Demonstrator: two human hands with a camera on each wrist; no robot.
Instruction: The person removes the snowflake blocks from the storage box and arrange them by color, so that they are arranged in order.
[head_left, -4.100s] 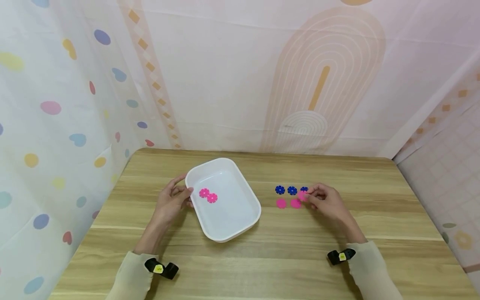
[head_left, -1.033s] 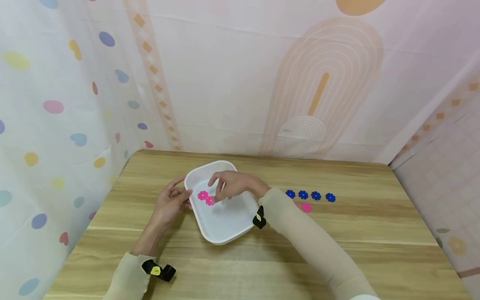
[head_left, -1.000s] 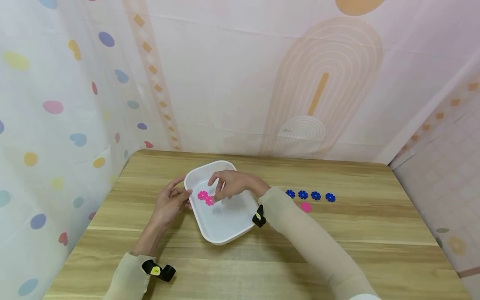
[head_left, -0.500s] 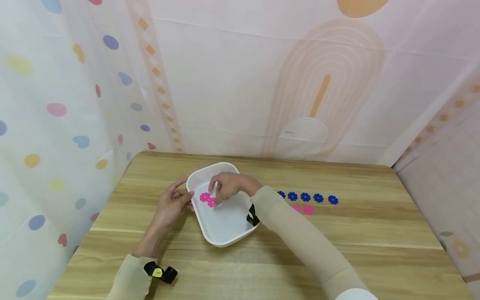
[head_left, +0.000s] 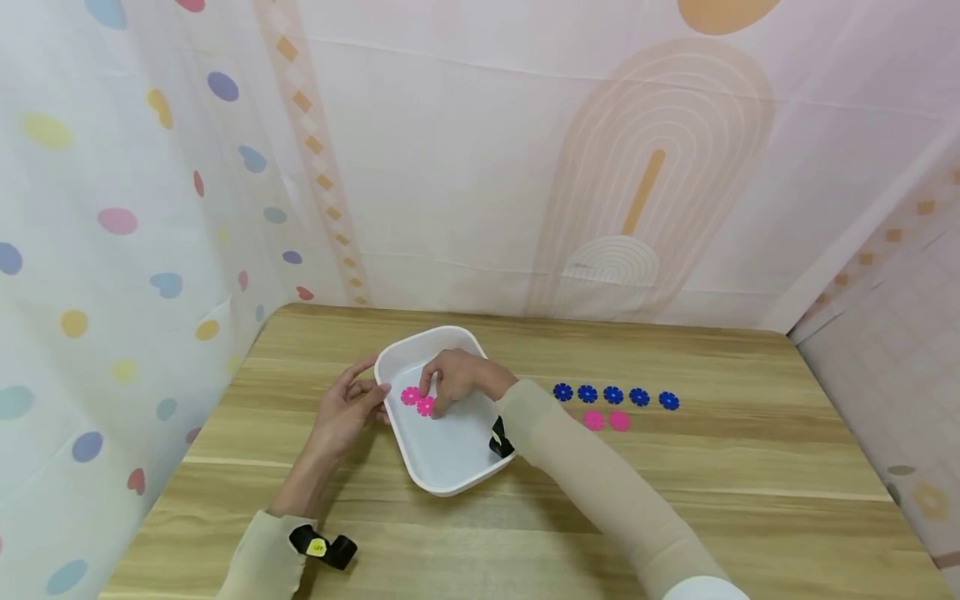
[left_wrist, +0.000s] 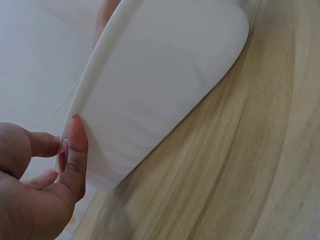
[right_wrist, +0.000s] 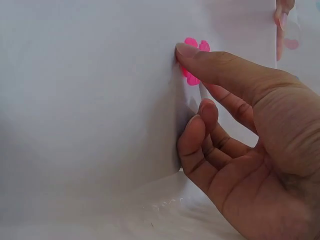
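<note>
A white tray lies on the wooden table. My left hand holds its left rim; the thumb presses the outer wall of the tray. My right hand reaches into the tray. Its fingertips are down beside two pink flower pieces on the tray floor. In the right wrist view the right hand has one fingertip on a pink flower piece, with the other fingers curled. That piece is partly hidden by the finger.
To the right of the tray, several blue flower pieces lie in a row. Two pink ones sit just in front of them. Patterned curtains close off the table's left, back and right sides.
The right hand took a pink piece from the table group, crossed over to the tray and has come down onto the pink pieces there. The left hand has stayed on the rim.
</note>
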